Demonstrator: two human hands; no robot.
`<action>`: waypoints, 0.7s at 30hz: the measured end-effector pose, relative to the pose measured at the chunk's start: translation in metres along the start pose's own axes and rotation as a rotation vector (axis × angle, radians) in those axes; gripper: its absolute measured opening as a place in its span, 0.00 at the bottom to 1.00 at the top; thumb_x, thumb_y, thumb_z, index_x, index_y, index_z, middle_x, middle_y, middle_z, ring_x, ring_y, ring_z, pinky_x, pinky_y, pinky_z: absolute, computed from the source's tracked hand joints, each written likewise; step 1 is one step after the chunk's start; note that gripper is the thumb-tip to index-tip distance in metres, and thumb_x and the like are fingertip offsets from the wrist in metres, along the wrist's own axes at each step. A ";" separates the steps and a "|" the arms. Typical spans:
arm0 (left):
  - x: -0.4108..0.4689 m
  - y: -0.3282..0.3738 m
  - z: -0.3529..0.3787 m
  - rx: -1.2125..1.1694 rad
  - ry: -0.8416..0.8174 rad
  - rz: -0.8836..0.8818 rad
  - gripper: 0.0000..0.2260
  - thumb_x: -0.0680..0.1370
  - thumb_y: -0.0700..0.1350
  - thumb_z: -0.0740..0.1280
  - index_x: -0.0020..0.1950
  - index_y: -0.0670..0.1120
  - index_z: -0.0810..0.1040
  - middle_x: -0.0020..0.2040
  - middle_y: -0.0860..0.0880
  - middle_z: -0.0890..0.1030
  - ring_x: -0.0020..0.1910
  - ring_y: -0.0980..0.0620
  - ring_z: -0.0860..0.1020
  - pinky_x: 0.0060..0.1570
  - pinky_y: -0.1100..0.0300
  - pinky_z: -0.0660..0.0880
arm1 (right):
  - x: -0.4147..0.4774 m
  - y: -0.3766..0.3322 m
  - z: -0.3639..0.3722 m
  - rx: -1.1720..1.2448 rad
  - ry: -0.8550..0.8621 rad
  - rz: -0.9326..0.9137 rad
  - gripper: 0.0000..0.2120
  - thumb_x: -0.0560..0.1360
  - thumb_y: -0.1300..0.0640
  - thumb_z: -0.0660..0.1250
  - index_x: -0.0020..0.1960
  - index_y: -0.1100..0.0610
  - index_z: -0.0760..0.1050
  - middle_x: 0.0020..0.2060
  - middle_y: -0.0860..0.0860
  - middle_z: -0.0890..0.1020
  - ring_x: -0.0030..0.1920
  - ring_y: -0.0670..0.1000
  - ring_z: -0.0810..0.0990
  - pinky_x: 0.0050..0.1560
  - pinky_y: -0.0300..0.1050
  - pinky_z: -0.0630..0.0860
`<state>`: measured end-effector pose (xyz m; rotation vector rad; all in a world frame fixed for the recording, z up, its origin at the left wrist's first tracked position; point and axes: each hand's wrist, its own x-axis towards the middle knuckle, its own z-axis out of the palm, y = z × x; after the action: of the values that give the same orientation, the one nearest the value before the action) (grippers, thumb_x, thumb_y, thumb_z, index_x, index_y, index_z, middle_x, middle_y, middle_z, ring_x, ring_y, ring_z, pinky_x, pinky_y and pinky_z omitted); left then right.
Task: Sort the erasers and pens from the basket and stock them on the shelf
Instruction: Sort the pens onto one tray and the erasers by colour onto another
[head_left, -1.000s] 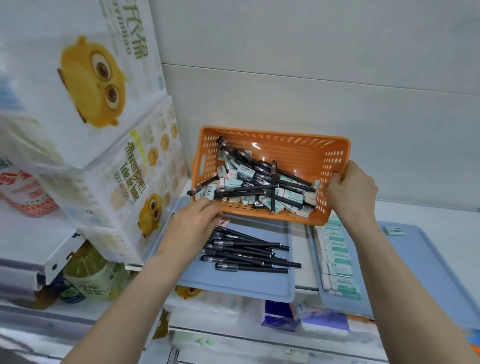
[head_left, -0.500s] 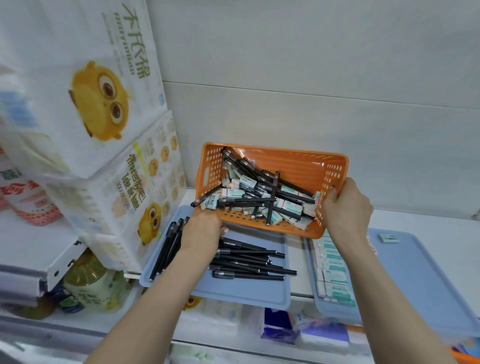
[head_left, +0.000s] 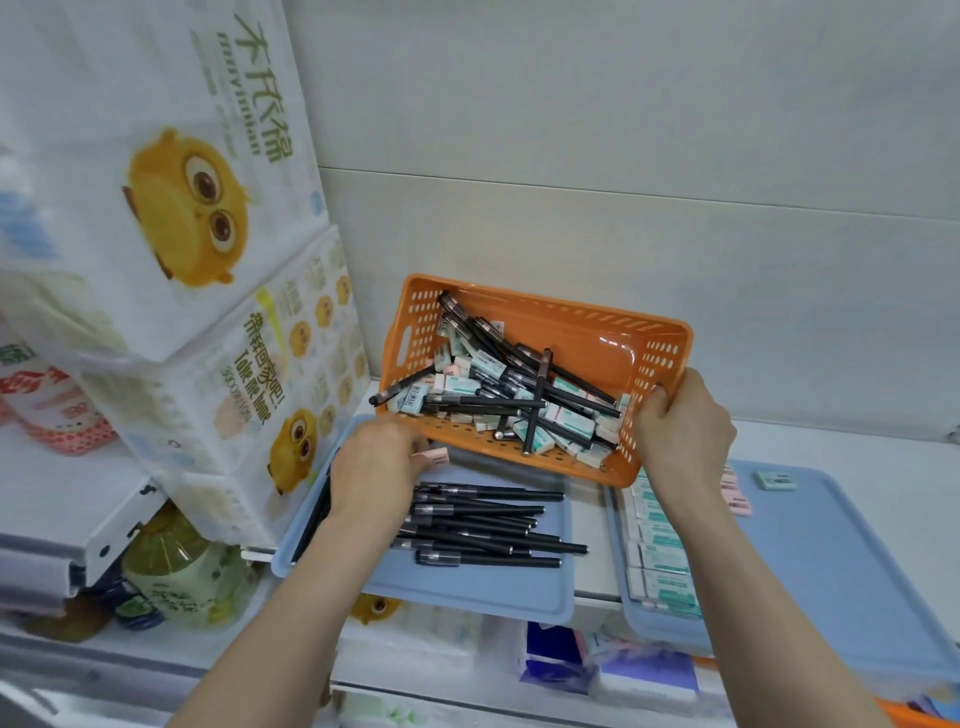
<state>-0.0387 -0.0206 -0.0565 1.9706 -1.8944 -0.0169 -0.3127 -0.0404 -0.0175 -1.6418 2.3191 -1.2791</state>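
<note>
My right hand (head_left: 680, 431) is clamped on the right end wall of the orange basket (head_left: 602, 345), which is tipped toward me, front rim over the two trays. I can't tell if its far edge rests on the shelf (head_left: 592, 566). My left hand (head_left: 374, 467) is low over the left tray (head_left: 467, 587), just under the basket's front-left corner. Its fingers are curled w/ a pink eraser (head_left: 432, 457) sticking out of the pinch. Hands are well apart.

My read: that eraser belongs on the right tray (head_left: 831, 545), so I'd carry it across in front of the basket, not drop it among the pens. Hold the tilt steady w/ the right hand, esp. since a stray pen (head_left: 400, 387) pokes out past the basket's left wall and could slide out.

Contents:
- **Basket:** a mixed heap of black pens (head_left: 519, 400) crossed over loose erasers (head_left: 571, 418). Plenty left, so sorting is approx. half done.
- **Left tray:** sorted pens (head_left: 483, 525) laid roughly parallel, plus a few more along its left edge, partly hidden by my wrist.
- **Right tray:** an eraser column (head_left: 660, 551) down its left side, a couple of pink ones by my right wrist, and a lone green eraser (head_left: 775, 480) farther right.
</note>
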 end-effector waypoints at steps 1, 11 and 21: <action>-0.004 -0.003 -0.006 -0.052 0.062 0.051 0.06 0.73 0.51 0.73 0.44 0.50 0.82 0.43 0.51 0.76 0.39 0.51 0.75 0.35 0.58 0.70 | 0.000 0.000 0.001 0.001 -0.005 -0.006 0.05 0.79 0.59 0.56 0.48 0.59 0.69 0.41 0.60 0.80 0.40 0.61 0.74 0.41 0.49 0.62; -0.029 -0.006 0.024 -0.327 0.071 0.146 0.06 0.80 0.51 0.60 0.46 0.52 0.68 0.46 0.53 0.75 0.45 0.53 0.72 0.39 0.56 0.72 | -0.001 0.000 0.021 -0.012 -0.060 -0.045 0.06 0.80 0.58 0.56 0.49 0.58 0.69 0.40 0.59 0.80 0.38 0.60 0.73 0.39 0.49 0.63; -0.027 -0.008 0.042 -0.373 0.027 0.119 0.07 0.81 0.49 0.62 0.45 0.55 0.64 0.50 0.54 0.75 0.45 0.55 0.72 0.39 0.57 0.71 | 0.006 0.009 0.020 -0.031 -0.162 -0.071 0.11 0.81 0.51 0.57 0.45 0.57 0.69 0.36 0.54 0.78 0.37 0.59 0.75 0.38 0.49 0.65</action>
<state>-0.0447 -0.0061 -0.1045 1.6004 -1.8323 -0.2874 -0.3137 -0.0560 -0.0338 -1.7803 2.2166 -1.0810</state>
